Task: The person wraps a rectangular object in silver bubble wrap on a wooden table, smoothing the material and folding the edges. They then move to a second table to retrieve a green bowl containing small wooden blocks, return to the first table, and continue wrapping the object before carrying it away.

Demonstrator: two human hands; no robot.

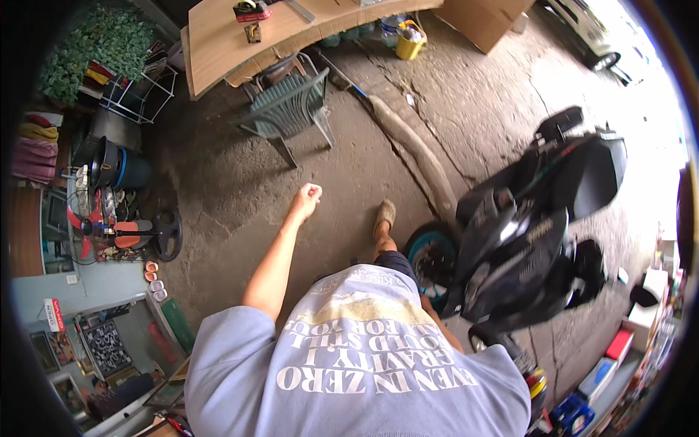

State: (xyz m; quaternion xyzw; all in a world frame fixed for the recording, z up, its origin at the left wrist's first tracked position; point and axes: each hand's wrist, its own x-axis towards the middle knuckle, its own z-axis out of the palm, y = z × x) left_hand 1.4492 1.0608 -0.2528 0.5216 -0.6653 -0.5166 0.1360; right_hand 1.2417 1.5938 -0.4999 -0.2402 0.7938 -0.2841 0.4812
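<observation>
My left hand [309, 197] is held out ahead of me over the concrete floor, its fingers curled into a loose fist. Nothing shows between those fingers. A green plastic chair [287, 109] stands beyond it and is the nearest thing ahead of it. Of my right arm only a strip [443, 324] shows beside my grey printed shirt [364, 342]; the right hand is hidden. One foot in a tan shoe [385, 215] is stepping forward on the floor.
A dark scooter [531, 233] stands close on my right. Ahead are a wooden table [306, 22], a yellow bucket [411, 40] and a long rolled bundle [415, 149] on the floor. To the left stand a fan [91, 226], slippers [151, 271] and a leafy plant [95, 51].
</observation>
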